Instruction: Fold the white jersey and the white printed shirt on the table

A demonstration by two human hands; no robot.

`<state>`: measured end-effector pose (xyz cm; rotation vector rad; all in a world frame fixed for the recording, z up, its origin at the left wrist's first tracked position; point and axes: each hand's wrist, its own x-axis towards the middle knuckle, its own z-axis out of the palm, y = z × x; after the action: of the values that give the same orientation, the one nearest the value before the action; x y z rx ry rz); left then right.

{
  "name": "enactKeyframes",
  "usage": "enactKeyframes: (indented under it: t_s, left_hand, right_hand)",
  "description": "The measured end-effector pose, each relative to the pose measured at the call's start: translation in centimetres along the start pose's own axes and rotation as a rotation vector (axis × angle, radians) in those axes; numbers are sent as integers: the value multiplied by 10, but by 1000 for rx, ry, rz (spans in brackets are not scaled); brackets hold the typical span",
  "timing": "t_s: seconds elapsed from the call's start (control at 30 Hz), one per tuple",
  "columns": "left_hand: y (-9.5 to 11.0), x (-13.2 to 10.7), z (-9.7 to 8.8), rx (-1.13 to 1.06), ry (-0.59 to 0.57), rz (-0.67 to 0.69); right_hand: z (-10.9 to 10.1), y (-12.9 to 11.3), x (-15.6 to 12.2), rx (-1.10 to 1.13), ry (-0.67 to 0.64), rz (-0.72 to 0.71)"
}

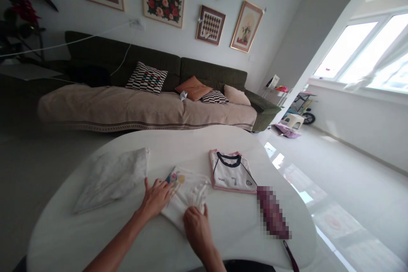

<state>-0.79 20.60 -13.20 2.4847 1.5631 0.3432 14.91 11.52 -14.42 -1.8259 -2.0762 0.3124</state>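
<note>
A small white garment (188,187) with a colourful print lies partly folded on the white table in front of me. My left hand (157,197) rests on its left side near the print, fingers stretched out and thumb apart. At its lower right edge my right hand (196,223) is closed, pinching the bunched cloth. Left of it is a larger pale garment (113,178), laid flat with creases. To the right, a folded white jersey (234,174) with a dark collar sits on top of folded pink cloth (219,188).
The rounded white table (63,233) stands before a dark green sofa (156,57) with cushions and a beige cover. Near the table's right edge lies a pixelated maroon object (273,212), with a dark handle (290,256) below it. A white stool (293,121) stands beyond.
</note>
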Motion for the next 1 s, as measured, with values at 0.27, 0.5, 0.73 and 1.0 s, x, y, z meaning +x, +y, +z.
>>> enactKeyframes:
  t_s: [0.27, 0.5, 0.73, 1.0]
  left_hand:
    - [52, -59, 18, -124, -48, 24]
    - [13, -43, 41, -49, -97, -66]
    - [4, -60, 51, -347, 51, -175]
    - [6, -8, 20, -929, -249, -437]
  right_hand:
    - [-24, 60, 29, -135, 109, 226]
    - [28, 51, -14, -74, 190, 291]
    - [31, 53, -28, -82, 350, 542]
    - [12, 51, -12, 195, 300, 605]
